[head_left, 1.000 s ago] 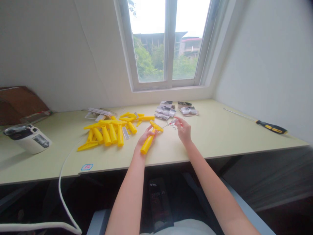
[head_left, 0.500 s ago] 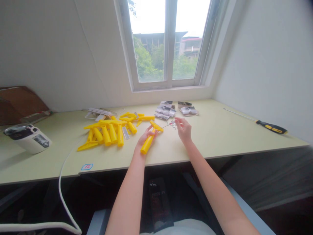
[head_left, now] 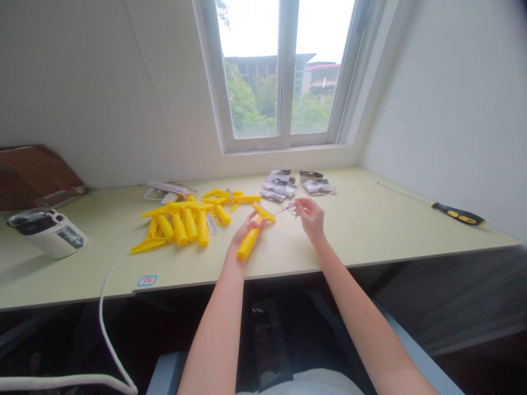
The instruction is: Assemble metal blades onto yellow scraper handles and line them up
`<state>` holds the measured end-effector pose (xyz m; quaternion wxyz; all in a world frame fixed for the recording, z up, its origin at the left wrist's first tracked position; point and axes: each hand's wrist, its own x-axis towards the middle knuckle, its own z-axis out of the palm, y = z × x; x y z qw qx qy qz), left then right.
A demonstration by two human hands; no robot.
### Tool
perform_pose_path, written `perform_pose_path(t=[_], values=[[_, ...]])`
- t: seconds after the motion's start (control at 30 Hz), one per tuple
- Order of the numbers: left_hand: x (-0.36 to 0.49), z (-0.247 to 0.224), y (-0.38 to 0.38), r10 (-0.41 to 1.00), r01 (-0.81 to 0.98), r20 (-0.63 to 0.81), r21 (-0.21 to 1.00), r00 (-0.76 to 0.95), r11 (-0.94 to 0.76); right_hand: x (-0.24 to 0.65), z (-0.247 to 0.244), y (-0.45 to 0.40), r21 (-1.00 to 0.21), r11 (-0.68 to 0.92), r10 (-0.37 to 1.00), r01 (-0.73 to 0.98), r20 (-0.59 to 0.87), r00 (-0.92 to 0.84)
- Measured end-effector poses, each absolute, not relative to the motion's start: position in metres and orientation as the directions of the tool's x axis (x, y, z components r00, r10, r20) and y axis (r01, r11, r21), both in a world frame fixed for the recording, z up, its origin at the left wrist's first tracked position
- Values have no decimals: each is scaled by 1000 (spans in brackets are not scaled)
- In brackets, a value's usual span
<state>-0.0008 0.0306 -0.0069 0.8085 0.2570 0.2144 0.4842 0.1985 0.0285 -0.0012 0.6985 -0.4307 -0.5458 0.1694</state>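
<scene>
1. Our left hand [head_left: 244,229] grasps a yellow T-shaped tool [head_left: 248,244], its handle slanting toward us, near the front edge of the bench [head_left: 362,230].
2. Our right hand [head_left: 312,219] has its fingertips pinched around a slim driver [head_left: 280,212]; the thin shaft points at the yellow head, though we cannot tell whether they touch.
3. We see small shiny pieces [head_left: 293,212] by those fingertips.
4. More yellow parts [head_left: 180,229] lie heaped to our left.

Both arms [head_left: 220,323] extend forward, right fingers [head_left: 302,203] pinched.
</scene>
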Motion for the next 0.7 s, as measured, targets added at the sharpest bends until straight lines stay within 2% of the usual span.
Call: perform_pose_path(t=[0.23,0.43,0.7], values=[[-1,-6,29,888,-674,-110,611,446,415,199,0,25,-749,521,674,409,655,341],[-1,-6,30,888,-672,-95,619,451,407,199,2,23,-709,547,659,446,693,293],[0,-7,30,893,-673,-104,621,438,403,201,2,25,-737,468,647,487,661,380]])
